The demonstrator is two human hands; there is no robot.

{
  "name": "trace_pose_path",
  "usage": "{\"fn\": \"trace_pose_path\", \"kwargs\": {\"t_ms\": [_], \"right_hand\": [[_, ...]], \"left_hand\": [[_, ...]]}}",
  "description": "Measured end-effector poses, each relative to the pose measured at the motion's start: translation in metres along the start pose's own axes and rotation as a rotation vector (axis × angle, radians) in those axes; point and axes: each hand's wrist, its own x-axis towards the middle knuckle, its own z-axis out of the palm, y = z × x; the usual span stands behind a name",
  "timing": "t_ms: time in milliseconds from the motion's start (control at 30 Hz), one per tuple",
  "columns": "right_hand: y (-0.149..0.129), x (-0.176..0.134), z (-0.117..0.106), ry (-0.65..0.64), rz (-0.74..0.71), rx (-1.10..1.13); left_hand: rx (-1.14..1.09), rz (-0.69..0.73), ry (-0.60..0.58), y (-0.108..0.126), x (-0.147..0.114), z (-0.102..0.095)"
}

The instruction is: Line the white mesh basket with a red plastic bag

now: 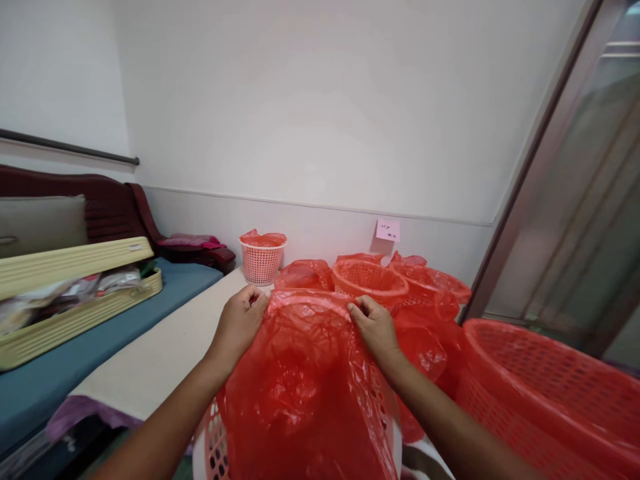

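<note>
A thin red plastic bag (300, 387) lies draped into and over a white perforated plastic basket (216, 433) right in front of me. My left hand (241, 320) pinches the bag's far edge on the left, thumb and fingers pressed together. On the right, my right hand (376, 328) pinches the same edge, so the film is stretched between both hands near the basket's far side. Much of the basket's rim is hidden under the bag.
Behind stand a small white basket (262, 263) with red film and red baskets (370, 279). A large red basket (550, 387) is at right. An open yellow case (80, 320) lies on the blue bed (190, 277). A pink note (388, 230) is on the wall.
</note>
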Motion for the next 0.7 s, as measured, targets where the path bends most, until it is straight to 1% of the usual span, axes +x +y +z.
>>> {"fn": "trace_pose_path", "kwargs": {"t_ms": [300,533,700], "right_hand": [[0.013,0.003,-0.002,0.036,0.146,0.096],[0.021,0.010,0.004,0.008,0.239,0.116],[0.030,0.022,0.009,0.051,0.289,0.115]], "left_hand": [[-0.080,-0.095,0.007,-0.004,0.008,0.004],[-0.129,-0.163,0.021,-0.015,0.023,0.006],[-0.107,-0.180,0.000,-0.024,0.037,0.008]]}}
